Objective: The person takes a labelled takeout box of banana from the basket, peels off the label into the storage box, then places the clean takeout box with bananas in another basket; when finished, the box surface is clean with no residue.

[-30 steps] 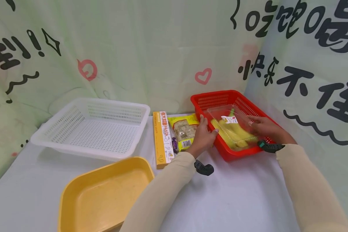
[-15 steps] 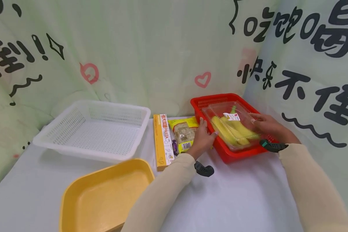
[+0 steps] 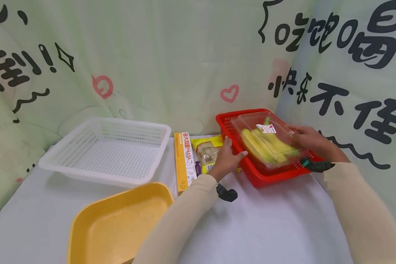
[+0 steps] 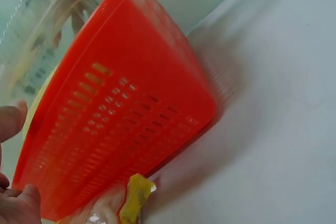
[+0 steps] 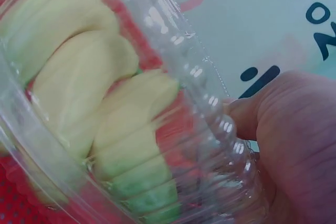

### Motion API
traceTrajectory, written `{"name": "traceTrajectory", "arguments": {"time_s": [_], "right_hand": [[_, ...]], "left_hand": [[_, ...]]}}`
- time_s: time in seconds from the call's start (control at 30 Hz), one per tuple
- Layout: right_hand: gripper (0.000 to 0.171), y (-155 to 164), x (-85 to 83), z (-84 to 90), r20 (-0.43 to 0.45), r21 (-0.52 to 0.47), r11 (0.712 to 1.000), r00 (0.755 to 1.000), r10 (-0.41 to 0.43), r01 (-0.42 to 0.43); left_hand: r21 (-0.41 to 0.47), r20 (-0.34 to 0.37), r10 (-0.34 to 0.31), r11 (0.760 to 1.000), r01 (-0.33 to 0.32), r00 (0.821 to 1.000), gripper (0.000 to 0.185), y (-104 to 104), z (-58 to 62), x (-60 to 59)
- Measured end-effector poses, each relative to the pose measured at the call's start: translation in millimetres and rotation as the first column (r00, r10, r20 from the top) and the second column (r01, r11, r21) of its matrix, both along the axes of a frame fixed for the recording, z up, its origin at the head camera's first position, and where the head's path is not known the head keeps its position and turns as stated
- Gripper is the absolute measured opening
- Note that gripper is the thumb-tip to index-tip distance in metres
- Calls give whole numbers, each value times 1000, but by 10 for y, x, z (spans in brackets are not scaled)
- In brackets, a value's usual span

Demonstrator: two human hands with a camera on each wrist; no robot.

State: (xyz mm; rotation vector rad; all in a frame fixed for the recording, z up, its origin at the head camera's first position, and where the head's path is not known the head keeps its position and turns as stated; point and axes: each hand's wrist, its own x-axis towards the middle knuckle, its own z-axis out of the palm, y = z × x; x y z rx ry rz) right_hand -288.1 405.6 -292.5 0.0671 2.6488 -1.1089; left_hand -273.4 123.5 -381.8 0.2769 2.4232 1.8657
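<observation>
- Nearest me on the table (image 3: 277, 227) sits the yellow tray (image 3: 118, 223), well apart from both my hands.
- Past it, on my left, stands the white basket (image 3: 109, 150).
- Between that and the red basket (image 3: 267, 176) lie the pasta box (image 3: 184, 159) and a yellow snack bag (image 3: 208, 152), side by side; the bag's corner (image 4: 137, 195) pokes out by the red basket's foot.
- My left hand (image 3: 227, 159) rests against the red basket's near left wall (image 4: 121, 119), fingers straight along the rim and thumb laid on its edge, gripping nothing.
- My right hand (image 3: 311, 143) grasps the corn box (image 3: 267, 141) at its right side, with the thumb pressed on the ribbed clear lid (image 5: 210, 129); I cannot see my other fingers under it.
- The corn box is tilted, its left end up and clear of the rim, hanging over the red basket; whether its lower edge touches the basket I cannot tell.
- Inside it lie yellow cobs (image 5: 89, 93) with green ends, and a white label (image 3: 266, 128) sits on the lid.
- Farthest back hangs the pale green cloth (image 3: 171, 62), printed with black characters and pink hearts.
</observation>
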Motion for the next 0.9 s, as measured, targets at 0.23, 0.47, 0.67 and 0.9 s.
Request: {"name": "traceTrajectory", "arguments": {"time_s": [0.23,0.47,0.67,0.9], "right_hand": [[66,-80,1,99,-14,36,999,1000,2,-1],[64,-156,-5,176,-42,52,999,999,18,-16],[62,-192,16,236,-74,62,997,996,40,-36],[60,-346,85,326,-112,63,996,991,72,-65]], "left_hand": [[119,-47,-50,991,55,998,89,-221,54,-62],[152,-72,-71,985,82,995,79,-366,102,-105],[118,-74,-39,992,47,996,83,-446,162,-147],[79,-56,-18,997,22,998,103,-546,291,-134]]}}
